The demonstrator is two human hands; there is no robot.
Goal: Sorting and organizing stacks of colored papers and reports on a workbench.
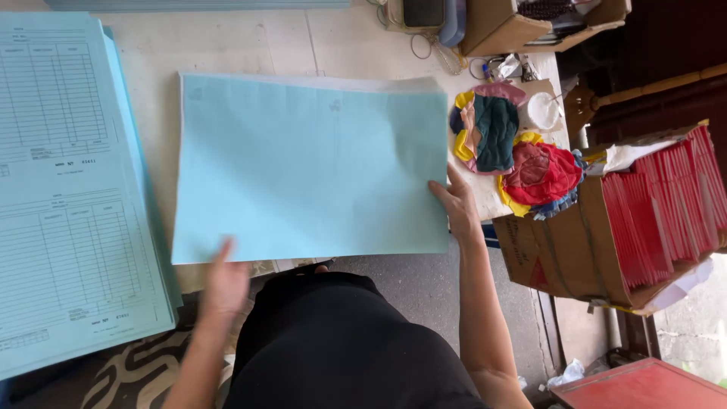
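- Landmark: the blank light-blue sheet (310, 170), top of a thin stack lying flat on the pale surface (227, 45); white sheet edges peek out along its far edge.
- Long axis of the sheet: left to right across the view, i.e. crosswise to the person's body. Near long edge overhangs the surface edge toward the person's lap.
- Right hand (457, 203): at the sheet's right short edge, near its near-right corner. Fingers spread and laid against the edge, touching it; whether the thumb is tucked under the paper cannot be told.
- Left hand (223, 280): just past the sheet's near long edge, toward its near-left corner. Motion-blurred, fingers extended upward; contact with the paper cannot be told. It grips nothing visible.
- Hands well apart, one at each end of the sheet's near side; the right is the one in clear contact.
- Left of the sheet: a stack of printed blue forms (68, 189), ruled tables face up, long axis running away from the person.
- Right of the sheet: a heap of coloured cloth scraps (515, 148), just beside the right hand.
- Farther right of the sheet, off the surface: a cardboard box (568, 250) packed with red booklets (666, 204) standing on edge.
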